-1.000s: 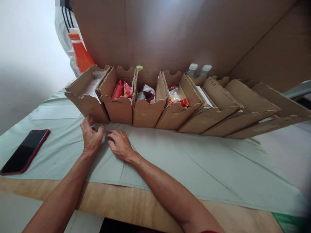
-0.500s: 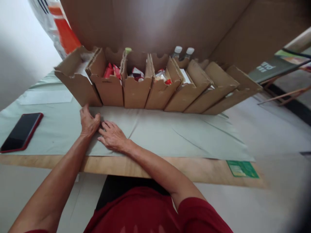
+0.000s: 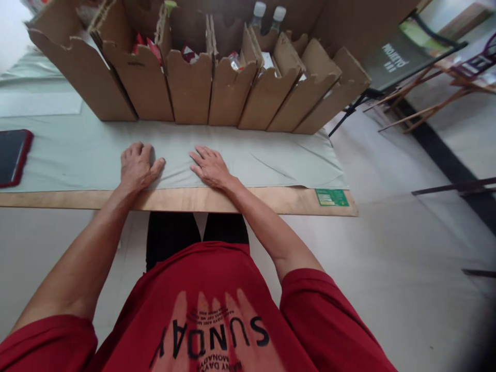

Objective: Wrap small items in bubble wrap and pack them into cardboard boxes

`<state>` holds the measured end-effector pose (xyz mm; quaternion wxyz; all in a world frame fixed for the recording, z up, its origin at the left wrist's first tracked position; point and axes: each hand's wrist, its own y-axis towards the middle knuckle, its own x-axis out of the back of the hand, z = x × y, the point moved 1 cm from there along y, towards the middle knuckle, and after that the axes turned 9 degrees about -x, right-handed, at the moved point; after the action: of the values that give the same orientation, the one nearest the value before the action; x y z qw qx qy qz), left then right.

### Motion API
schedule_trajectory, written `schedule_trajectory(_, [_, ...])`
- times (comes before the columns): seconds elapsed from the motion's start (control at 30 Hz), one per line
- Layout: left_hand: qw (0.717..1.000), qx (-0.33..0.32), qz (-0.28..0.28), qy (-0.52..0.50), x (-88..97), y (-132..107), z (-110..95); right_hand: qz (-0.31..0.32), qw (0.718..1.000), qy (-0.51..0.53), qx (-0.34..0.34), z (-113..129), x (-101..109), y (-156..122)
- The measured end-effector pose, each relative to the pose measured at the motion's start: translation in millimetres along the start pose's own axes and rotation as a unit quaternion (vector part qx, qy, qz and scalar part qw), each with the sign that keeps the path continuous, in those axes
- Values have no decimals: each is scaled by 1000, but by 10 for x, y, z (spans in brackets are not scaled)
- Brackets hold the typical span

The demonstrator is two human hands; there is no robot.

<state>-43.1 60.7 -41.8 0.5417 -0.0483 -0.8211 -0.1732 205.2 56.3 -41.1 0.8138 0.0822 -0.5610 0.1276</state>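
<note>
My left hand (image 3: 136,166) lies on the pale green cloth (image 3: 251,157) that covers the wooden table (image 3: 217,200), its fingers curled loosely with nothing in them. My right hand (image 3: 210,166) rests flat on the same cloth a hand's width to the right, fingers stretched out and empty. Both hands sit near the table's front edge. Behind them stands a row of open cardboard boxes (image 3: 189,88) that hold red packets and other small goods.
A dark phone in a red case (image 3: 11,155) lies on the cloth at the far left. Two capped bottles (image 3: 267,15) stand behind the boxes. A green sticker (image 3: 331,197) marks the table's right corner. Folded chairs (image 3: 426,88) stand on the floor at right.
My view has tipped down and back, so my red shirt and the floor show now. My hands have drawn apart and toward the front edge of the table.
</note>
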Motion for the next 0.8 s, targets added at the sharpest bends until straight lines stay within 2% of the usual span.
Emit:
schedule_trajectory(0.13, [1000, 0, 6, 6, 30, 17, -25, -30, 999, 6, -10, 41, -79, -34])
schedule_trajectory(0.3, [1000, 18, -10, 13, 26, 17, -22, -12, 1000, -8, -10, 72, -100, -1])
schedule_trajectory(0.47, [999, 7, 17, 26, 80, -10, -62, -20, 1000, -3, 0, 30, -127, 36])
schedule_trajectory(0.63, [999, 34, 5, 33, 103, -11, -104, -19, 1000, -13, -5, 61, -113, 18])
schedule_trajectory(0.8, [999, 21, 20, 34, 107, -8, -88, -17, 999, -42, -13, 102, -70, -11])
